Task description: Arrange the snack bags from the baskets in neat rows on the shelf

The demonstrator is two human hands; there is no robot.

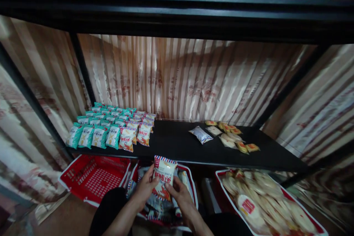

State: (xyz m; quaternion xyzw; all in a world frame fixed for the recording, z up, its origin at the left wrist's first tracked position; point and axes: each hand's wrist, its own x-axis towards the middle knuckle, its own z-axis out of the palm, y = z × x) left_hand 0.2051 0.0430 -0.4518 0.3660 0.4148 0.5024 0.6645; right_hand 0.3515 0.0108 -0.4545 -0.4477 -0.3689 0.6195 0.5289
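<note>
Between my two hands I hold a snack bag point(163, 179) upright, its red lettering facing me. My left hand point(146, 183) grips its left edge, and my right hand point(181, 193) pinches the lower right side. Below them stands a red basket with a white rim point(194, 188), filled with more snack bags whose details are partly hidden by my hands. Ahead on the black shelf point(171, 140), rows of teal snack bags point(100, 136) stand at the left. Beside these are several striped-top snack bags point(143, 133) like the one I hold.
A red basket point(96, 177) with a bare visible floor is at lower left. Another basket point(221, 173) at lower right holds many round, flat packets point(257, 199). One silvery bag point(201, 134) and small yellow packets point(229, 128) lie on the shelf's right half. An upper shelf beam point(177, 14) crosses overhead.
</note>
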